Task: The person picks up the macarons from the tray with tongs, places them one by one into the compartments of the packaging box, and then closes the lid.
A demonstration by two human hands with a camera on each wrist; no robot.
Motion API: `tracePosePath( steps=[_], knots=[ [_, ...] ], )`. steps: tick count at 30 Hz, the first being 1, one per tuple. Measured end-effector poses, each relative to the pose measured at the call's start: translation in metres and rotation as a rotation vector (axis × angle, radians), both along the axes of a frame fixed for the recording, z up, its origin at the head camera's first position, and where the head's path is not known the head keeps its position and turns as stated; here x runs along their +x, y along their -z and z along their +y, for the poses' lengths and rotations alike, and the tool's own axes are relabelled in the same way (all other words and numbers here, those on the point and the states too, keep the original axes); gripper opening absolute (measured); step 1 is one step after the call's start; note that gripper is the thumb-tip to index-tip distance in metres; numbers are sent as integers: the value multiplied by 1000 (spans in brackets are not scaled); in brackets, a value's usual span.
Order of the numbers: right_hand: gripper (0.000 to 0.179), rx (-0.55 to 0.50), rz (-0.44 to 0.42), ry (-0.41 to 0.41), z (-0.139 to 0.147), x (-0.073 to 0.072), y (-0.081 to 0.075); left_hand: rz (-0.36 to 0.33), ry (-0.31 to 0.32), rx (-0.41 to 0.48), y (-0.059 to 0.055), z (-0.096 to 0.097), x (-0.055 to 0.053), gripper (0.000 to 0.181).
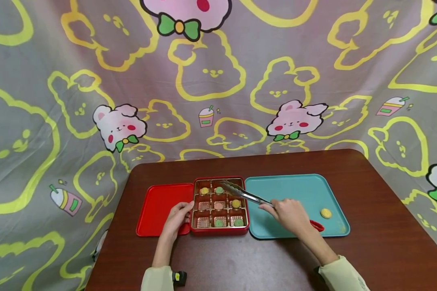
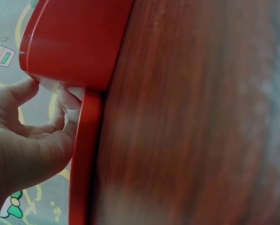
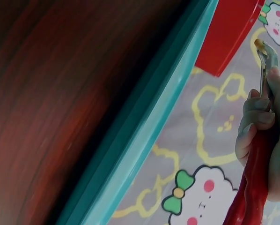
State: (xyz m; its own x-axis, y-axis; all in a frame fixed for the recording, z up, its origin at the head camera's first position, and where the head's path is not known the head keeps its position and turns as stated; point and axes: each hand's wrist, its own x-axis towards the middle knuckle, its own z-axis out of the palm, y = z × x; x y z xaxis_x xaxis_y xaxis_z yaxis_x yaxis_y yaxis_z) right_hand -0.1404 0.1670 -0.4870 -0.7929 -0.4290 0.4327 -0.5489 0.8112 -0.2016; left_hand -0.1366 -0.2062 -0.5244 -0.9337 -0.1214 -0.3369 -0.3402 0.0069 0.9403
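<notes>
A red box [image 1: 220, 231] with a divided tray inside holds several small round cookies, among them a yellow cookie [image 1: 204, 191], a green cookie [image 1: 219, 190] and a pink cookie [image 1: 218, 206]. My left hand [image 1: 177, 218] rests its thumb and bent fingers against the box's left wall. My right hand [image 1: 290, 214] grips metal tongs [image 1: 253, 197] with red handles, tips over the box's back row, partly covering its right compartment. In the right wrist view, something small and yellowish-brown [image 3: 260, 43] shows at the tongs' tips; I cannot tell what it is.
A red tray [image 1: 156, 210] lies left of the box, under my left hand. To the right is a blue tray [image 1: 287, 184] with one yellow cookie [image 1: 325, 213] near its right edge. All stand on a brown wooden table [image 1: 378, 218] before a patterned cloth [image 1: 218, 89].
</notes>
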Motion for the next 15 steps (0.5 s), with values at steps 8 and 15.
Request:
tracePosePath(
  steps=[8,15],
  knots=[
    [53,4,27,-57,-29,-4,3,30,-7,-48,-5,1,8,24],
    [54,55,33,-66,-53,-8,1,44,15,-35,-9,0,15,20]
  ],
)
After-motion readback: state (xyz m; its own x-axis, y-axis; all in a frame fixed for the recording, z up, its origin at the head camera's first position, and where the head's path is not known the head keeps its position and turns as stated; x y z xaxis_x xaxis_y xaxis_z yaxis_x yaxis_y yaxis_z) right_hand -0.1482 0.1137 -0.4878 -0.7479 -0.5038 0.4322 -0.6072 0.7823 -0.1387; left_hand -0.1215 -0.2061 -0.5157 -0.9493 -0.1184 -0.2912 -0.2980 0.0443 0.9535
